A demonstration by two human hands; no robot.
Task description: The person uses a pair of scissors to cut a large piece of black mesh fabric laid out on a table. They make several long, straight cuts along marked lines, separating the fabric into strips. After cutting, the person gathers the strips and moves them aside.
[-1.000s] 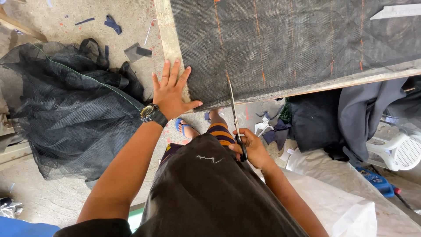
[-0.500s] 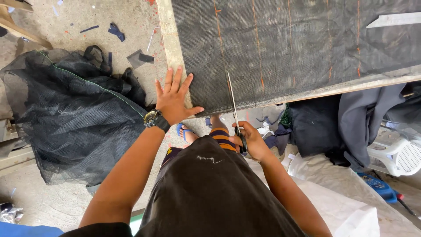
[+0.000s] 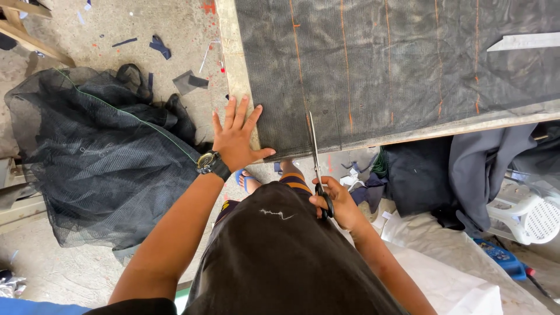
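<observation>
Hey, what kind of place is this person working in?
Probably a small fabric-cutting workshop: dark mesh spread on a wooden table, scissors cutting it, and scraps littering the concrete floor.

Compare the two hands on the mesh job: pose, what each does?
The left hand lies flat with fingers spread, pressing the corner of the dark mesh sheet on the table; the right hand is curled around the scissors' handles below the table edge. The left hand's wrist has a watch; the right wrist is bare. Both are bare-skinned and work the same sheet.
</observation>
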